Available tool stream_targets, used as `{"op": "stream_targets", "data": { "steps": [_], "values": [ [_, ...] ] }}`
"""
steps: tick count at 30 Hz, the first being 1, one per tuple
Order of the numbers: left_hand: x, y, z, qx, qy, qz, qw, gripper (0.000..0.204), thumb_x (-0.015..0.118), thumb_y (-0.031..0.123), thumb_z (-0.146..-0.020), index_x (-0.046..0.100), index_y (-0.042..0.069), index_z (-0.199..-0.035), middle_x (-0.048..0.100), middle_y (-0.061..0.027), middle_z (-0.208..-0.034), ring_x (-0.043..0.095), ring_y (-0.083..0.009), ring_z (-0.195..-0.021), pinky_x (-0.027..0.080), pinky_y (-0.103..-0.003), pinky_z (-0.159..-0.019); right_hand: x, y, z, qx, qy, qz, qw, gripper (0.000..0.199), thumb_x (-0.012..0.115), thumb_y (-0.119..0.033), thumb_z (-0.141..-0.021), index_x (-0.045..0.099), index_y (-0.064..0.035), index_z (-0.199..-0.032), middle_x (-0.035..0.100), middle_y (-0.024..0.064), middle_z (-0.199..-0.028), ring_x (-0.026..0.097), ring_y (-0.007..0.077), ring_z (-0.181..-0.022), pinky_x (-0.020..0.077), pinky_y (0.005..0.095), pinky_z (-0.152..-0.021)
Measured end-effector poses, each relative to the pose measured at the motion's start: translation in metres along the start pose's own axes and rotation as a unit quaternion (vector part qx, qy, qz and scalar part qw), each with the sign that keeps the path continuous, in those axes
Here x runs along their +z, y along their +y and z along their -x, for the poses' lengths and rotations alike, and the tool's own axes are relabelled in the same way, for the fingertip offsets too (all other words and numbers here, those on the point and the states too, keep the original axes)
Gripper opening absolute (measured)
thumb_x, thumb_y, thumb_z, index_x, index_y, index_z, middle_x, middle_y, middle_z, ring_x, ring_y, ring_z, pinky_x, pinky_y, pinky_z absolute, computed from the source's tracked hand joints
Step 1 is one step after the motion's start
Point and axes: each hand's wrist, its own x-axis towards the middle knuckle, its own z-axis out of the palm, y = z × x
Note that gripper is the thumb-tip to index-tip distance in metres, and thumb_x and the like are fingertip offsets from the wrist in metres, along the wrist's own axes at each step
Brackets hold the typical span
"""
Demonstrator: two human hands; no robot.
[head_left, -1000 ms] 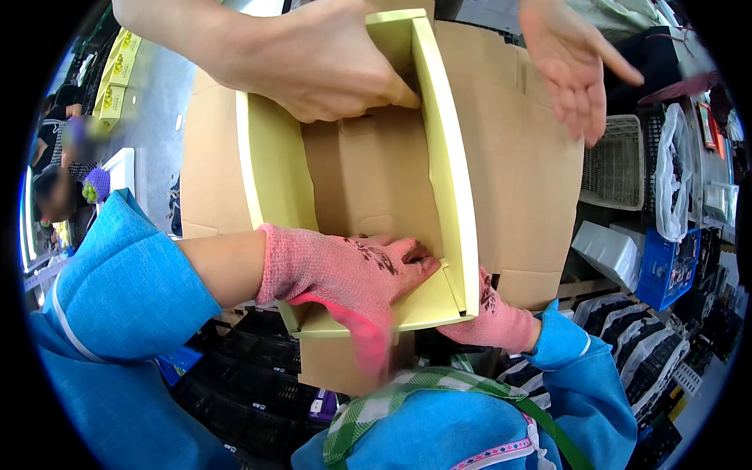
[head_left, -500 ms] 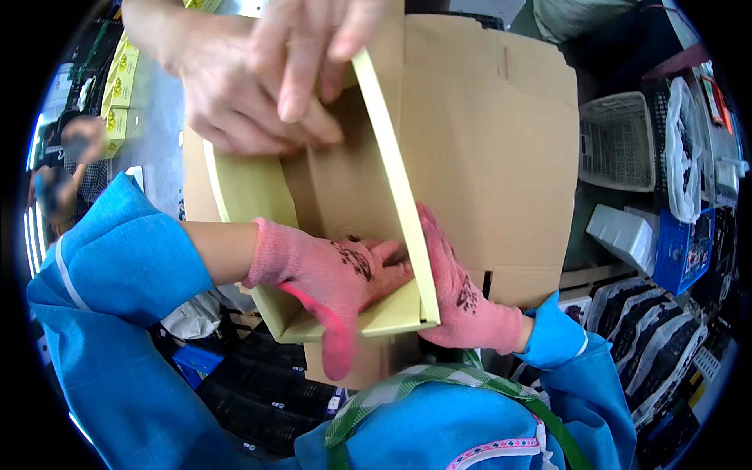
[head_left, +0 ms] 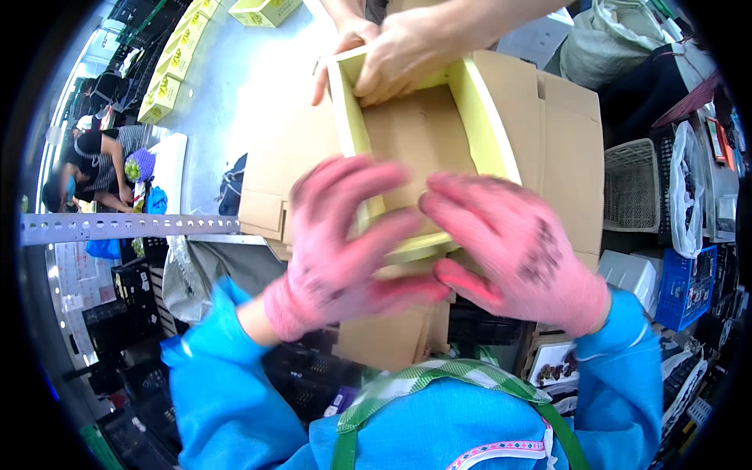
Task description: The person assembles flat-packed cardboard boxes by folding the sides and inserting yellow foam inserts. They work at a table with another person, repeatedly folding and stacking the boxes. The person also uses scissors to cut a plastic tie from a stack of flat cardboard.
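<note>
A pale yellow carton (head_left: 483, 121) lies open-topped on flattened brown cardboard, its brown inside showing. Over its near left corner is my left hand (head_left: 337, 243), in a pink glove, fingers spread and slightly blurred. My right hand (head_left: 525, 251), gloved alike with dark print on the back, hovers over the near right corner, with fingers bent and the thumb apart. Both gloves partly hide the near end wall; whether they touch it I cannot tell. A co-worker's bare hands (head_left: 403, 59) grip the far end of the carton.
The flattened cardboard (head_left: 568, 149) covers the worktop. Several yellow printed boxes (head_left: 160, 98) line the far left, and another yellow box (head_left: 262, 11) stands farther back. At right are a grey plastic crate (head_left: 631, 188) and a blue crate (head_left: 685, 286). Another person (head_left: 106, 160) bends over at left.
My hands have come off the carton's near end walls and spread apart. The carton has shifted away and to the right. The co-worker's hands moved from inside it to its far end.
</note>
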Motion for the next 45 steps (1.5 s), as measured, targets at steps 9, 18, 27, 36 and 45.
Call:
{"op": "stream_targets", "data": {
  "steps": [9,18,27,36,45],
  "values": [
    [0.1,-0.004,0.095,-0.217,0.082,0.548,0.804,0.075,0.031,0.04,-0.098,-0.009,0.001,-0.149,-0.009,-0.0193,-0.156,0.0,-0.0326,-0.144,0.006,-0.04,-0.115,0.028,0.026,-0.063,0.121,-0.48,-0.163,0.853,0.045,0.057,-0.014,-0.072,0.056,-0.0027,-0.116,0.058,0.0195,-0.115,0.053,0.0356,-0.112,0.0442,0.0406,-0.094],
    [0.092,0.001,0.092,-0.284,0.061,0.716,0.636,0.083,0.032,0.053,-0.095,-0.011,0.007,-0.149,0.007,-0.0162,-0.154,0.025,-0.0296,-0.138,0.022,-0.039,-0.112,0.048,0.043,-0.096,0.118,-0.627,-0.191,0.746,0.088,0.067,-0.023,-0.06,0.036,0.001,-0.139,0.036,0.0189,-0.141,0.034,0.034,-0.132,0.0354,0.0395,-0.105],
    [0.078,0.001,0.079,-0.338,0.057,0.696,0.631,0.093,0.035,0.066,-0.089,-0.01,0.013,-0.151,0.023,-0.0117,-0.15,0.031,-0.0237,-0.134,0.024,-0.036,-0.111,0.039,0.035,-0.087,0.104,-0.51,-0.2,0.83,0.058,0.068,-0.018,-0.063,0.051,0.0051,-0.114,0.059,0.025,-0.104,0.058,0.0365,-0.101,0.0468,0.0406,-0.085],
    [0.102,-0.039,0.077,-0.381,0.199,0.619,0.657,0.071,0.026,0.054,-0.099,0.012,0.008,-0.15,0.019,-0.0069,-0.155,0.021,-0.0181,-0.14,0.016,-0.034,-0.115,0.039,0.071,0.03,0.264,0.404,-0.243,0.842,0.063,0.06,-0.036,-0.084,0.041,-0.0008,-0.132,0.049,0.0163,-0.13,0.048,0.0251,-0.12,0.038,0.0355,-0.101],
    [0.112,-0.042,0.063,-0.308,0.15,0.608,0.716,0.069,0.02,0.056,-0.099,0.025,0.008,-0.148,0.033,-0.007,-0.149,0.032,-0.0176,-0.135,0.023,-0.032,-0.112,0.094,0.068,0.001,0.299,0.446,-0.406,0.739,0.058,0.04,-0.042,-0.099,0.035,0.0012,-0.138,0.043,0.0149,-0.139,0.039,0.0264,-0.129,0.0289,0.035,-0.109]
  ]
}}
